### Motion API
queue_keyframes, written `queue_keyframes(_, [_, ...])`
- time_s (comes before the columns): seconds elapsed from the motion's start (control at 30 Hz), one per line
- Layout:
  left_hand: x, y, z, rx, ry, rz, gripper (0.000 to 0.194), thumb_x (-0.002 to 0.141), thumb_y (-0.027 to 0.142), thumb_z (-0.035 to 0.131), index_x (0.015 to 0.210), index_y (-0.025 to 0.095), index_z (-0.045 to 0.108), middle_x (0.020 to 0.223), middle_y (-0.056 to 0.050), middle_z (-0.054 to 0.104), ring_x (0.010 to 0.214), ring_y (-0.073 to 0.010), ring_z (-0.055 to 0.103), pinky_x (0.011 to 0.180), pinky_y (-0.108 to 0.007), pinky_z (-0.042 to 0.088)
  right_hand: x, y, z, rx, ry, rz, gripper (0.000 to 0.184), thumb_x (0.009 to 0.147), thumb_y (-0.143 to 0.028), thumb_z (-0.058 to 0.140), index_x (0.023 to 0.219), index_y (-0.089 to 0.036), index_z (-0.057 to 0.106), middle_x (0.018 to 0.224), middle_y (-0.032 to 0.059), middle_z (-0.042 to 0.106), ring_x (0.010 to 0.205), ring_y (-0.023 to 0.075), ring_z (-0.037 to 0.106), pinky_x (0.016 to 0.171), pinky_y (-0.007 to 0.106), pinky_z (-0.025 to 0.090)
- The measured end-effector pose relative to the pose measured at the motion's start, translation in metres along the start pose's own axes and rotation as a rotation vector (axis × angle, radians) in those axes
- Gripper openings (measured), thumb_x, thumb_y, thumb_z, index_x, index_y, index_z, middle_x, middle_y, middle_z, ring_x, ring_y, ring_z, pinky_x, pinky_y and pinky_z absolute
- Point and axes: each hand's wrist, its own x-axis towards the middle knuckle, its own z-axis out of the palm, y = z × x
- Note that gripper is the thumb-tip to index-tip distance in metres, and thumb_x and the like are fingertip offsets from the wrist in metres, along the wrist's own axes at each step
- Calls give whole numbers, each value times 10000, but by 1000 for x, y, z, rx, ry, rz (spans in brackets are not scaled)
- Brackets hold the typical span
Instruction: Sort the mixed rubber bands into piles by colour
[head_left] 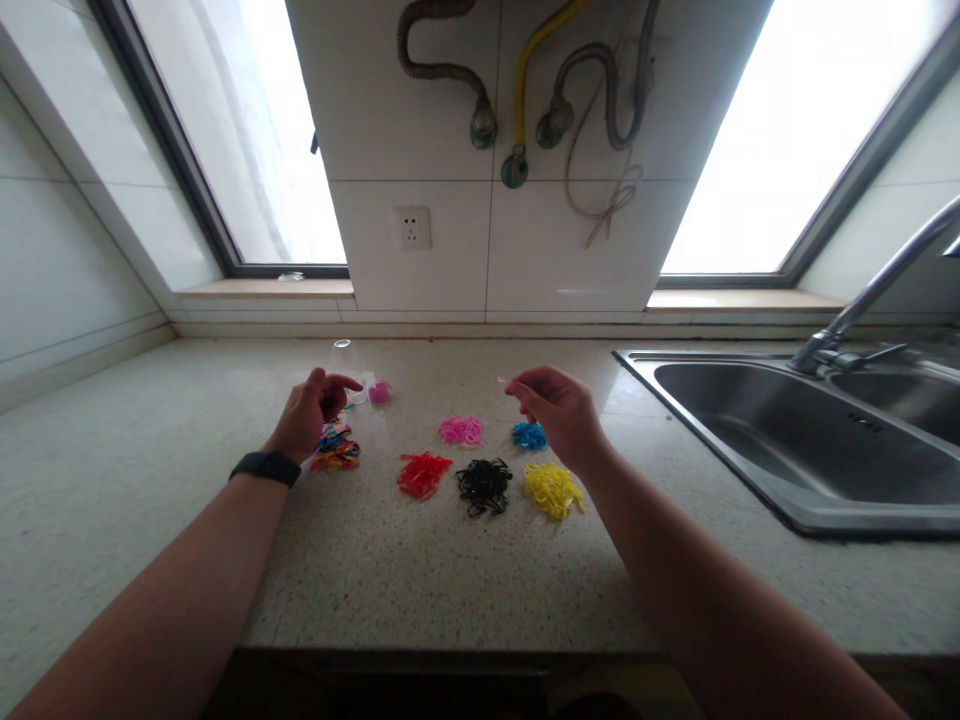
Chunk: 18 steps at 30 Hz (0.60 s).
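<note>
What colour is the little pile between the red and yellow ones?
The pile is black; it shows best in the head view.

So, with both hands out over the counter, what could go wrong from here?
The right hand pinches a tiny pinkish piece, which might slip and be hard to spot on the speckled counter. The black pile and yellow pile lie close together and could mix if brushed. The left hand, beside the multicoloured pile, might scatter it.
</note>
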Motion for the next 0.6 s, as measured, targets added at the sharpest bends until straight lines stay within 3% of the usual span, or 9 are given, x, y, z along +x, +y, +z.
queue_keyframes(0.6, [0, 0, 2, -3, 1, 12, 664, 981, 607, 299, 872, 111, 726, 509, 10, 390, 474, -121, 297, 467, -269, 216, -1, -2, 2, -3, -46, -31, 154, 797, -332, 743, 826, -206, 659, 626, -39, 551, 527, 79, 433, 476, 251, 331])
